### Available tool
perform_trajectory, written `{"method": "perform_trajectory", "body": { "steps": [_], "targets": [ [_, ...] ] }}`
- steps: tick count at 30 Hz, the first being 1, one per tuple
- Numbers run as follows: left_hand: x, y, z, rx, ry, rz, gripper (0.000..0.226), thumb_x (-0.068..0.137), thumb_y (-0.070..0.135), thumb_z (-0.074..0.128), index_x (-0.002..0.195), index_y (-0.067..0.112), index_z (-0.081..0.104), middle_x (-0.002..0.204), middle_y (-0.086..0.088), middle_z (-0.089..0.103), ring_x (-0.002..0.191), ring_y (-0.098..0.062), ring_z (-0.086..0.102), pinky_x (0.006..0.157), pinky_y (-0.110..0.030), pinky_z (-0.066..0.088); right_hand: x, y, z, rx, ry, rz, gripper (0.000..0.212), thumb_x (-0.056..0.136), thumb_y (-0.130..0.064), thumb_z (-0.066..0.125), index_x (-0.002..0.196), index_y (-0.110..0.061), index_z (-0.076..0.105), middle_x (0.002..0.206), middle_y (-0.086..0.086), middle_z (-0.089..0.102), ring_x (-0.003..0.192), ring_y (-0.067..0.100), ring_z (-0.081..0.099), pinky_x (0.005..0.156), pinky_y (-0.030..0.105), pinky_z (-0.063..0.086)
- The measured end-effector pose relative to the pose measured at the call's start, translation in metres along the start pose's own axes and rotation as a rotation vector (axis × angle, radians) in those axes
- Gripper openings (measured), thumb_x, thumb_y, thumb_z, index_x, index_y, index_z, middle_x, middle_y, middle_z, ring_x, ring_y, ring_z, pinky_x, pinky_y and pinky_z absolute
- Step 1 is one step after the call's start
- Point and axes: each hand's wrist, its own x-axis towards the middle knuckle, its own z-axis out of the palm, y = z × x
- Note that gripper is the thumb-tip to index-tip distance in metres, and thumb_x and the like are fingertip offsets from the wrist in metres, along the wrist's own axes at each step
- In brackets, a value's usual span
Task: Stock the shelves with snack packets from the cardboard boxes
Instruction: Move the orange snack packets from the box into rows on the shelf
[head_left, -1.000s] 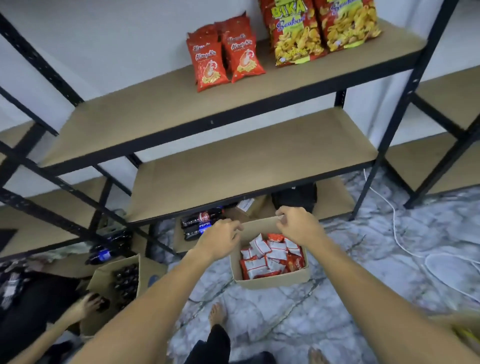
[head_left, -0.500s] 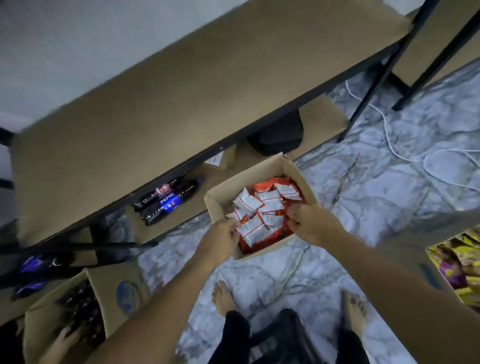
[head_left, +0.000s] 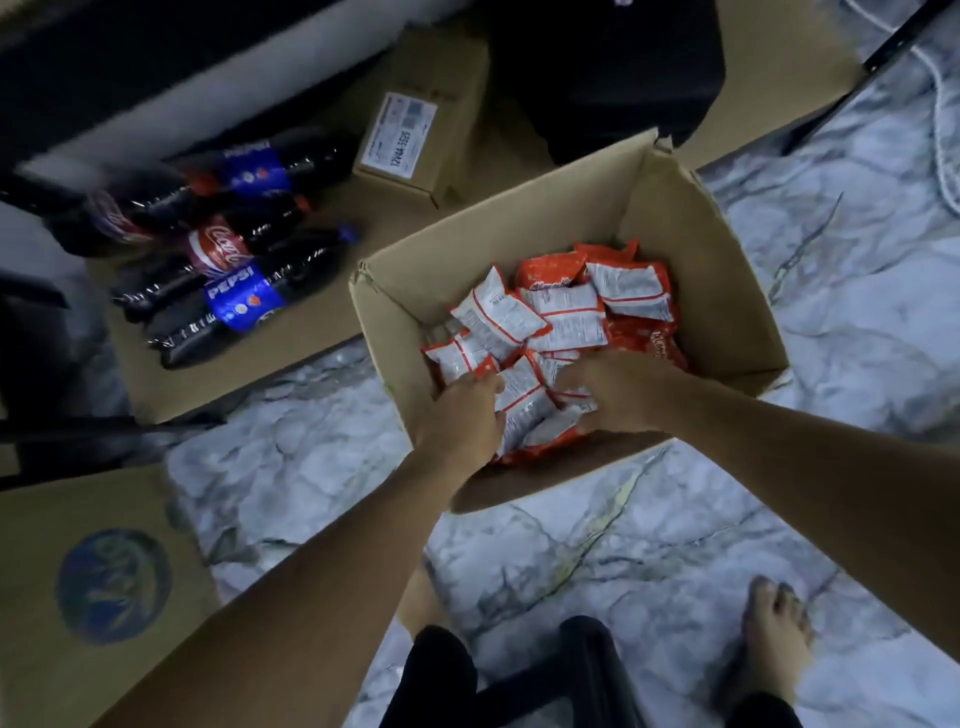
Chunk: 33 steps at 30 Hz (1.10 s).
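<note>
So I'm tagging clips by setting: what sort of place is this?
Probably a small shop stockroom: an open cardboard box of snack packets, cola bottles lying on a low shelf.

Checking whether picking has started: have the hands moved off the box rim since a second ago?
Yes. Judged against the cardboard box, both the left hand and right hand went from its rim down inside, onto the snack packets.
</note>
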Motion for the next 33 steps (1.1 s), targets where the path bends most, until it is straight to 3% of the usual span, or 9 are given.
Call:
{"method": "perform_trajectory", "body": {
  "steps": [6,11,14,18,23,29,33],
  "targets": [
    [0.038,-0.022,0.027,0.056,-0.018,-0.013,0.053,0.093,0.029,0.066,0.141,0.023,0.045,0.14,-0.005,0.052,0.126,-0.026,0.052,0.101,-0.041,0.049,0.043,0.018,0.023,0.057,-0.118,-0.111,0.056,0.078,-0.032,0.081,0.13,-0.035,0.059,0.133,-0.01,0.061,0.117,0.014,0.056,0.096,0.032,0.046],
    [0.045,-0.029,0.036,0.086,-0.073,-0.025,0.067,0.088,0.032,0.072,0.145,0.028,0.038,0.145,-0.006,0.047,0.13,-0.028,0.051,0.101,-0.044,0.05,0.048,0.032,0.018,0.124,-0.048,-0.106,0.031,0.085,-0.026,0.076,0.113,-0.035,0.068,0.116,-0.011,0.068,0.103,0.009,0.061,0.087,0.03,0.049],
    [0.045,-0.027,0.036,0.061,-0.069,-0.044,0.067,0.085,0.027,0.076,0.142,0.028,0.041,0.141,-0.007,0.051,0.126,-0.028,0.054,0.1,-0.043,0.051,0.043,0.041,0.015,0.144,0.025,-0.054,0.032,0.087,-0.027,0.074,0.116,-0.036,0.065,0.117,-0.007,0.07,0.106,0.013,0.064,0.09,0.036,0.053],
    [0.039,-0.022,0.028,-0.031,-0.06,-0.062,0.06,0.087,0.02,0.074,0.14,0.028,0.047,0.141,-0.003,0.056,0.125,-0.027,0.057,0.099,-0.043,0.052,0.028,0.048,0.004,0.131,0.087,-0.001,0.037,0.092,-0.027,0.068,0.125,-0.039,0.058,0.116,-0.004,0.07,0.103,0.015,0.065,0.084,0.034,0.054],
    [0.013,-0.01,0.004,-0.097,0.058,-0.068,0.052,0.091,0.017,0.068,0.138,0.028,0.051,0.139,-0.002,0.058,0.122,-0.025,0.059,0.097,-0.038,0.053,-0.003,0.051,-0.023,0.199,0.23,0.047,0.044,0.092,-0.023,0.065,0.131,-0.036,0.049,0.085,-0.004,0.063,0.082,0.019,0.064,0.071,0.034,0.053],
    [-0.039,0.012,-0.05,-0.241,0.24,-0.027,0.054,0.088,0.015,0.066,0.135,0.036,0.05,0.121,-0.002,0.068,0.106,-0.027,0.066,0.083,-0.042,0.056,-0.068,0.037,-0.08,0.283,0.415,0.047,0.049,0.092,-0.019,0.066,0.134,-0.035,0.046,0.098,0.007,0.072,0.084,0.023,0.068,0.077,0.041,0.057],
    [-0.085,0.043,-0.099,-0.389,0.344,-0.011,0.05,0.087,0.015,0.065,0.129,0.038,0.051,0.119,0.005,0.068,0.105,-0.022,0.066,0.083,-0.043,0.055,-0.13,0.018,-0.129,0.354,0.521,0.039,0.051,0.093,-0.016,0.064,0.135,-0.036,0.044,0.094,-0.012,0.064,0.082,0.004,0.058,0.072,0.029,0.05]
  ]
}}
